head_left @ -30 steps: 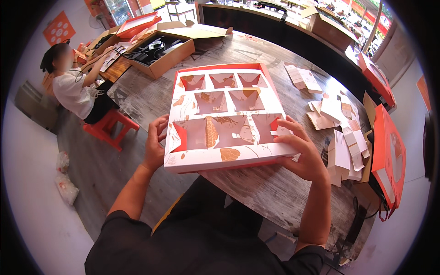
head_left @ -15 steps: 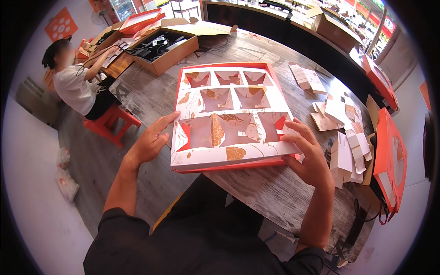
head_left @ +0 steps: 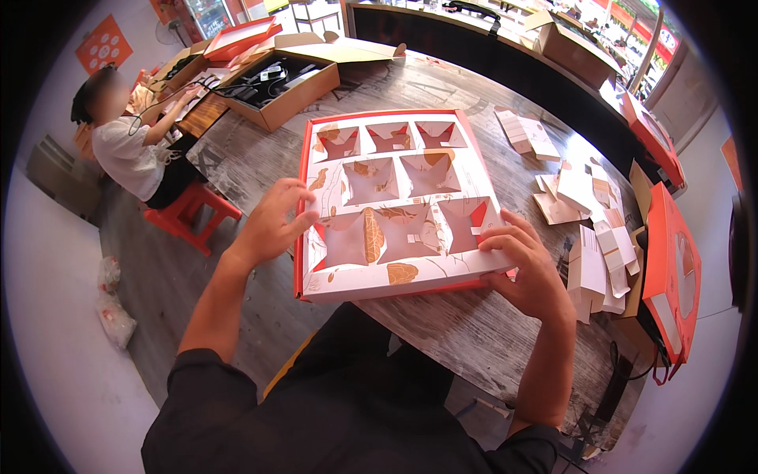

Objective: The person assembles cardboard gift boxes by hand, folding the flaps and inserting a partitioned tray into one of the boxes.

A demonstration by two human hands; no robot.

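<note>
In front of me a shallow red gift box lies on the table, its near left corner past the edge. A white cardboard divider insert, printed with brown leaves, sits in it with several square compartments. The insert's near right part looks raised above the box rim. My left hand is at the left rim, thumb and fingers apart, fingertips at the insert's edge. My right hand grips the insert's near right edge, fingers over the top and thumb lower down.
Folded white card pieces lie on the right of the table. Beyond them stands a red box with a window. A brown carton of black items is at the far left. A person sits on a red stool.
My left hand has moved up along the left side and over the rim. More of the box's red left wall shows beside the insert. My right hand keeps its hold.
</note>
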